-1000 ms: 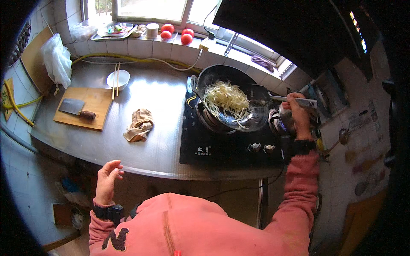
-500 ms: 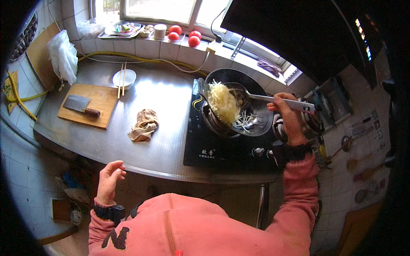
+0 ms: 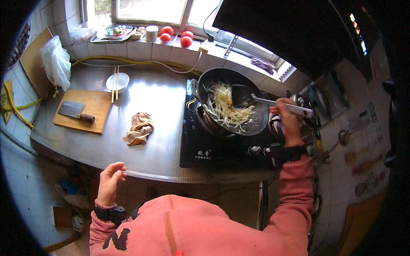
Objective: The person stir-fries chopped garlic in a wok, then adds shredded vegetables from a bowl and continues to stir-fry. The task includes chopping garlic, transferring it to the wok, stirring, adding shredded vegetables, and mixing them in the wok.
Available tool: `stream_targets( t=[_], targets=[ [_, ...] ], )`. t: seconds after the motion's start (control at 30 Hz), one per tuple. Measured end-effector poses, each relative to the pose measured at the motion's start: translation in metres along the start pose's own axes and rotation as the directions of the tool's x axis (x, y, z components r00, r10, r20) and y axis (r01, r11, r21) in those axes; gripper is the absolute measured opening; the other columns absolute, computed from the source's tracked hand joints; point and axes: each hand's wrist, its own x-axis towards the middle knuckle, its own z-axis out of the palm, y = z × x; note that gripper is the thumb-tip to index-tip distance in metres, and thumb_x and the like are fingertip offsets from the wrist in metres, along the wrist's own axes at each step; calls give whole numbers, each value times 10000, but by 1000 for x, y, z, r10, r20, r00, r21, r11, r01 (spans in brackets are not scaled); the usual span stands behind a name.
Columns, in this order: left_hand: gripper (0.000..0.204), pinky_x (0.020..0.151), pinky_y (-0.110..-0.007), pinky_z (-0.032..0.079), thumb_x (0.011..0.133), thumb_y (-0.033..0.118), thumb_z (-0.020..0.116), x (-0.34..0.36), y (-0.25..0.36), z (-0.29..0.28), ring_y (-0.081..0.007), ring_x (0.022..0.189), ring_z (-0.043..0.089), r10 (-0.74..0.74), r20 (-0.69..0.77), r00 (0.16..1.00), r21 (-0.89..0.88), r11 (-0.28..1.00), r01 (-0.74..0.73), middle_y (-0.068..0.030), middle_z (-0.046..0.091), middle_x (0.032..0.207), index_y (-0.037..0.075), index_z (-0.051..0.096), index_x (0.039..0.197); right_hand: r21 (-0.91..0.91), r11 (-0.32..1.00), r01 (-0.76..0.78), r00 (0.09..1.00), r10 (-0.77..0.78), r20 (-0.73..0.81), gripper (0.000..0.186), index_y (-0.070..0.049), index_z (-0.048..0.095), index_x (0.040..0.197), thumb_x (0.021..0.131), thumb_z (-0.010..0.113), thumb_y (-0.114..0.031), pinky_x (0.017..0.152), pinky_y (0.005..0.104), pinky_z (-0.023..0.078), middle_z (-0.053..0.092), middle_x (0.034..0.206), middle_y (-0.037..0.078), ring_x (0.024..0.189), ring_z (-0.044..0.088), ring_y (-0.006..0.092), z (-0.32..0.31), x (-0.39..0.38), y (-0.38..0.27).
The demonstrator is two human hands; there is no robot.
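A black wok (image 3: pixel 252 123) full of pale shredded strips (image 3: pixel 226 109) sits on a black gas stove (image 3: pixel 213 147). My right hand (image 3: pixel 288 121) grips the handle of a metal spatula (image 3: pixel 265 101), whose blade rests inside the wok at its far side. My left hand (image 3: pixel 110 183) hovers off the front edge of the steel counter (image 3: pixel 149 158), fingers loosely curled, holding nothing.
A crumpled cloth (image 3: pixel 139 132) lies mid-counter. A cleaver (image 3: pixel 74 112) rests on a wooden board (image 3: pixel 96 117) at left, near a white bowl with chopsticks (image 3: pixel 117 82). Tomatoes (image 3: pixel 177 36) and a tray sit on the windowsill. A dark range hood (image 3: pixel 290 34) hangs overhead.
The spatula has dropped from lifting a heap of strips to resting in the wok's far side, and the strips have spread out. My left hand stays put.
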Motion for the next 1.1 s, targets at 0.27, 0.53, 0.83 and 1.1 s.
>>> stream_targets(
  t=[0.27, 0.53, 0.83, 1.1],
  targets=[
    [260, 695, -248, 499, 873, 12, 544, -16, -5, -8, -135, 815, 615, -42, -62, 997, -6, 999, 42, -85, 646, 968, -5, 615, 1122, 109, 987, -118, 991, 124, -50, 176, -37, 612, 1022, 899, 637, -160, 696, 278, 556, 673, 857, 112, 771, 675, 173, -5, 78, 53],
    [257, 679, -237, 496, 871, 4, 529, -15, -2, -2, -125, 802, 610, -35, -61, 998, 14, 999, 36, -81, 636, 975, -4, 606, 1117, 137, 990, 40, 871, -102, 480, 141, -27, 625, 960, 855, 682, -102, 837, 306, 526, 675, 921, 108, 898, 660, 188, 26, 40, 18],
    [265, 690, -251, 494, 874, 11, 525, 8, 2, 13, -143, 807, 610, -32, 52, 998, 62, 998, 29, -90, 642, 978, -18, 599, 1127, 17, 921, 390, 633, -282, 721, 123, -57, 641, 910, 806, 677, -2, 800, 331, 499, 627, 994, 110, 892, 611, 216, -60, -17, -51],
    [267, 691, -247, 494, 876, 3, 524, 14, 1, 15, -143, 816, 616, -47, 74, 996, 37, 998, 45, -93, 645, 980, -19, 602, 1130, -43, 886, 461, 560, -253, 789, 144, -67, 632, 964, 830, 655, -20, 740, 308, 487, 621, 941, 88, 836, 587, 189, -49, -13, -43]
  ],
)
